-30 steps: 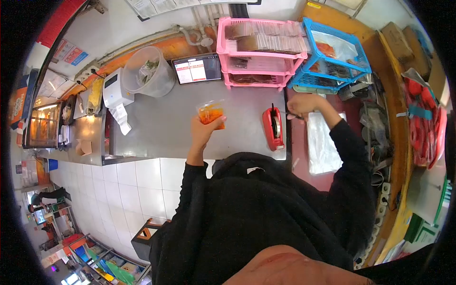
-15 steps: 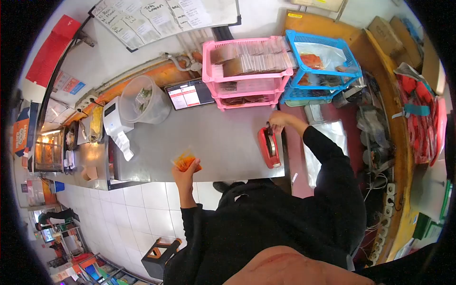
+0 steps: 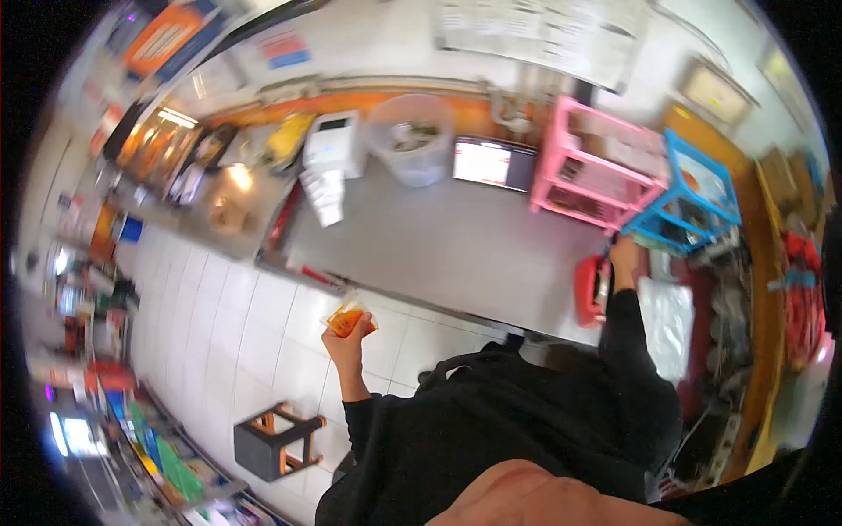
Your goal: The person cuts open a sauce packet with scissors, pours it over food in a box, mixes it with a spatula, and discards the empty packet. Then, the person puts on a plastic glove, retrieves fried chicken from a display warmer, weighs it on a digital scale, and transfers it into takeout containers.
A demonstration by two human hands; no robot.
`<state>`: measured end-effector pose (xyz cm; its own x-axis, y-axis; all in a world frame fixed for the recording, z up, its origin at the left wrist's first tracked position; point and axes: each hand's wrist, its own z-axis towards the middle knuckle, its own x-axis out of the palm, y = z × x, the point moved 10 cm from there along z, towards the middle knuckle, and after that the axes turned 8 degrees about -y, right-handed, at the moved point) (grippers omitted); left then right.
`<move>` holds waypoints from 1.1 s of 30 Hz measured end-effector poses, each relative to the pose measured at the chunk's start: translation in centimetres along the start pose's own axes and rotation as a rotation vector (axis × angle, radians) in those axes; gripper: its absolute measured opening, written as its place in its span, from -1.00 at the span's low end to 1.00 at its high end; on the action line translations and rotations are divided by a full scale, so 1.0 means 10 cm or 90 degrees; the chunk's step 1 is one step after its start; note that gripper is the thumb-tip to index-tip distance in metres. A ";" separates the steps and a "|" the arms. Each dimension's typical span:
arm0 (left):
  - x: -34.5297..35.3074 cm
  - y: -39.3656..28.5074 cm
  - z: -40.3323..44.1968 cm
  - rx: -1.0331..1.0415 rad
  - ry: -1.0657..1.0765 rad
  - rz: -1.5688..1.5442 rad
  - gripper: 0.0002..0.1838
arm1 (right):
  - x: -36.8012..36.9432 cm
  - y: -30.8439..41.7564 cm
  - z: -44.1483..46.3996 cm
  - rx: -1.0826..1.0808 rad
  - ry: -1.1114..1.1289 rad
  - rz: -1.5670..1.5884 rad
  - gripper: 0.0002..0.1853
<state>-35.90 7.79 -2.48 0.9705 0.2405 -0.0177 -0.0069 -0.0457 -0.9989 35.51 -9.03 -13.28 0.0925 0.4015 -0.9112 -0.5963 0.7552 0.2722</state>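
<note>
Now over floor (image 3: 219,324), earlier above tabletop (image 3: 421,237): left hand (image 3: 345,344) gripping orange packet (image 3: 348,316).

No writing can be made out: the wall sheets (image 3: 561,37), screen (image 3: 491,164) and orange sign (image 3: 164,40) are blurred.

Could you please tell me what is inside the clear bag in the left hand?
The clear bag shows bright orange contents, too blurred to identify. The left hand covers part of the bag, hiding whatever lies there.
</note>
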 end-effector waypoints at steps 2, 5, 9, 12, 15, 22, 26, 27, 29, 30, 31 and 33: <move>-0.63 0.08 0.10 0.003 -0.046 -0.003 -0.75 | -0.33 0.65 -0.31 0.091 -0.205 0.057 -0.62; -1.41 0.07 0.19 -0.011 -0.091 -0.044 -0.77 | -0.33 2.36 -0.95 -0.210 -0.279 0.177 -0.62; -1.95 0.21 0.42 0.000 -0.107 -0.097 -0.77 | 0.36 4.26 -2.05 -0.345 0.102 0.439 -0.68; -2.19 0.01 0.62 0.066 -0.118 -0.140 -0.51 | 0.45 5.49 -3.22 -0.456 0.339 0.570 -0.78; -2.46 -0.06 0.97 0.101 -0.150 -0.190 -0.25 | 0.79 6.39 -4.22 -0.464 0.675 0.679 -0.82; -3.85 0.10 2.19 0.085 -0.277 -0.062 0.05 | 0.49 8.74 -5.80 -0.437 1.056 0.708 -0.79; -4.99 -0.06 2.67 0.117 -0.407 -0.022 0.09 | 0.05 10.09 -6.69 -0.587 1.180 0.688 -0.81; -5.31 -0.15 2.69 0.118 -0.460 0.021 0.06 | -0.09 10.37 -6.98 -0.632 1.205 0.723 -0.76; -5.94 -0.20 2.69 0.105 -0.555 -0.026 0.04 | -0.37 10.83 -7.61 -0.661 1.262 0.719 -0.73; -6.25 -0.18 2.64 0.107 -0.632 -0.086 0.02 | -0.52 10.99 -7.92 -0.693 1.289 0.724 -0.71; -6.55 -0.16 2.55 0.115 -0.711 -0.068 -0.07 | -0.60 11.11 -8.25 -0.711 1.311 0.703 -0.71; -7.14 -0.03 2.39 0.178 -0.834 -0.085 -0.12 | -1.08 11.38 -8.84 -0.978 1.158 0.859 -0.66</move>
<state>-111.00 13.81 -1.91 0.0251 0.9775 0.2092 -0.1321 0.2107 -0.9686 -103.83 26.81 0.25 -0.3505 -0.9310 -0.1014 0.2830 -0.2085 0.9362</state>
